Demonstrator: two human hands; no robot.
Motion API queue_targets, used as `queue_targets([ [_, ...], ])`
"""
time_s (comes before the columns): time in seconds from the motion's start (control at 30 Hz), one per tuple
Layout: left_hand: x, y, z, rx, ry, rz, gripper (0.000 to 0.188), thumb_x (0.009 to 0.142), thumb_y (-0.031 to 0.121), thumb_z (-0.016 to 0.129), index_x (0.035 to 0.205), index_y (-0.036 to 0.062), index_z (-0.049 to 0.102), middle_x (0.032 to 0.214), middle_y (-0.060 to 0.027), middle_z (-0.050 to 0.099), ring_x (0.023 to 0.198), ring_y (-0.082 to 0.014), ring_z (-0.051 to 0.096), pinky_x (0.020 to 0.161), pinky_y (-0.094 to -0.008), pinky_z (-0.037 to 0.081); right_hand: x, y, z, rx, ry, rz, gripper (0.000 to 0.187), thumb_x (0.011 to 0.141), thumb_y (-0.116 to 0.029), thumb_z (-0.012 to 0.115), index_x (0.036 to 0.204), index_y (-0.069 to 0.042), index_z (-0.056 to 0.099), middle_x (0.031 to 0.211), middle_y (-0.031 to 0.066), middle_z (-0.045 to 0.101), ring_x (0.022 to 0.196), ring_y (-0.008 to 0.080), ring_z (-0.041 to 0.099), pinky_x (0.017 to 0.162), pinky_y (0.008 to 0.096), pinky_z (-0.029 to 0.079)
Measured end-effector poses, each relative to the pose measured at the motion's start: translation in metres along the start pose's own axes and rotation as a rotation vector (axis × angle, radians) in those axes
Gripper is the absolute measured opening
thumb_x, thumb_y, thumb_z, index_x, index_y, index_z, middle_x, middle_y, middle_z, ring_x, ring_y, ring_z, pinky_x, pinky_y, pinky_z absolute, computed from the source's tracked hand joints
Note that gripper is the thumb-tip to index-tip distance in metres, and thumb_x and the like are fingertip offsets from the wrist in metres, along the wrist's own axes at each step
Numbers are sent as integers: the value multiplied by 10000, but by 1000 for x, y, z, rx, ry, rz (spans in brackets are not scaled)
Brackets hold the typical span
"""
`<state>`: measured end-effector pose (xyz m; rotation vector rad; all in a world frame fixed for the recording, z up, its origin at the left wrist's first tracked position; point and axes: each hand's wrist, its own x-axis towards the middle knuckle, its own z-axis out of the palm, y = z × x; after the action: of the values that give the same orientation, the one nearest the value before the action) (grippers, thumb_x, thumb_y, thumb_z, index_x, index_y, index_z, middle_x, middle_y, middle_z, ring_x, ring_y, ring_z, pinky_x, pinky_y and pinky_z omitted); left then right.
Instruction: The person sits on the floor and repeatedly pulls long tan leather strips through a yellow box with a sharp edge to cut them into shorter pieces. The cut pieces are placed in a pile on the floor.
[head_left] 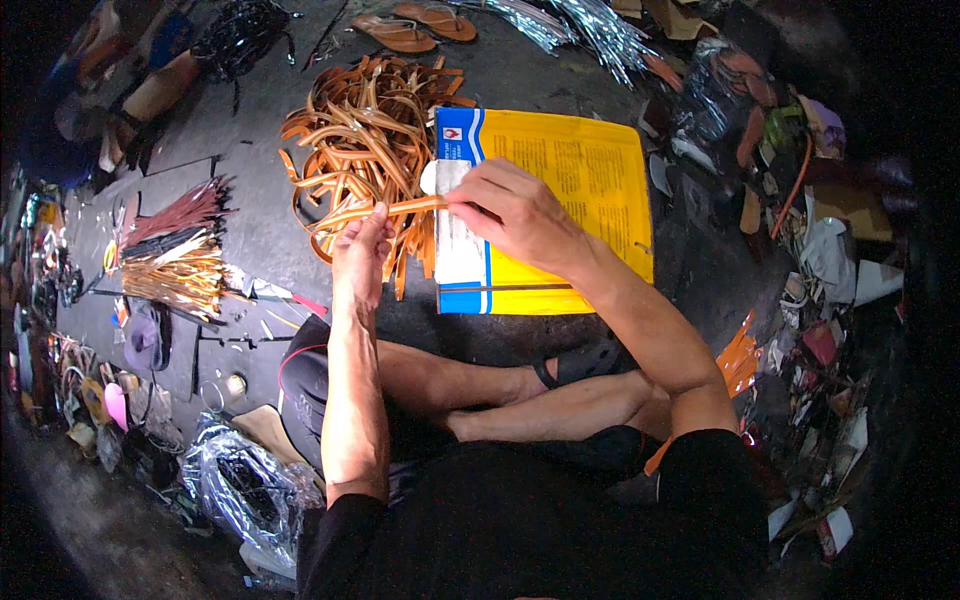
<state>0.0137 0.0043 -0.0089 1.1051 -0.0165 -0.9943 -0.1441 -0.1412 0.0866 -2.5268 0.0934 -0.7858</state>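
Orange, flat and narrow, a strip (pixel 412 206) is stretched between the seated person's two hands, above the gap where a tangled pile meets a yellow sheet. The left hand (pixel 362 245) has its thumb and fingers pinched on it; the right hand (pixel 522 217) grips the other end in closed fingers, over the white patch near the sheet's left edge. Behind the left hand, the pile of strips (pixel 350 135) in the same orange and tan spills in loops across the dark floor (pixel 255 180). Right beside it lies the yellow sheet (pixel 585 200), banded blue and white down its left side. Beyond the pile I can see a pair of brown sandals (pixel 395 33), and silvery strips (pixel 610 45) to the right of those. Over on the person's left are a bundle of dark red strips (pixel 180 215) and a golden bundle (pixel 180 275). Closer in, crumpled clear plastic (pixel 240 480) sits near the person's left side. More orange strips (pixel 738 360) lie by the right elbow.
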Motion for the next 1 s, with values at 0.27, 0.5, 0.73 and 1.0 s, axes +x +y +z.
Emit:
queue_targets([
  [0.27,-5,6,-9,-12,41,-35,123,875,210,672,831,106,624,745,6,616,664,-67,550,599,-201,420,-10,-19,3,-232,-86,13,152,764,-42,633,912,-25,600,849,96,562,810,267,567,713,354,478],
  [0.5,-2,77,15,198,-90,167,252,898,201,617,1109,66,592,904,-11,621,803,-102,583,708,-221,461,-40,-47,-15,-325,-65,143,372,808,-94,607,1173,-41,558,1036,120,550,967,286,546,842,395,444],
  [0.73,-9,136,51,732,-235,440,537,953,398,513,1293,-16,483,1261,-139,534,1135,-201,534,989,-330,407,-136,-53,-139,-210,376,516,152,862,-131,630,976,-37,666,869,105,638,813,227,635,722,322,501],
  [1.0,-43,50,0,575,-166,398,417,945,282,554,1279,35,523,1166,-114,598,1048,-164,574,926,-312,448,-372,13,-148,-159,118,993,202,793,-232,687,841,-39,648,792,113,647,735,262,619,682,364,491],
])
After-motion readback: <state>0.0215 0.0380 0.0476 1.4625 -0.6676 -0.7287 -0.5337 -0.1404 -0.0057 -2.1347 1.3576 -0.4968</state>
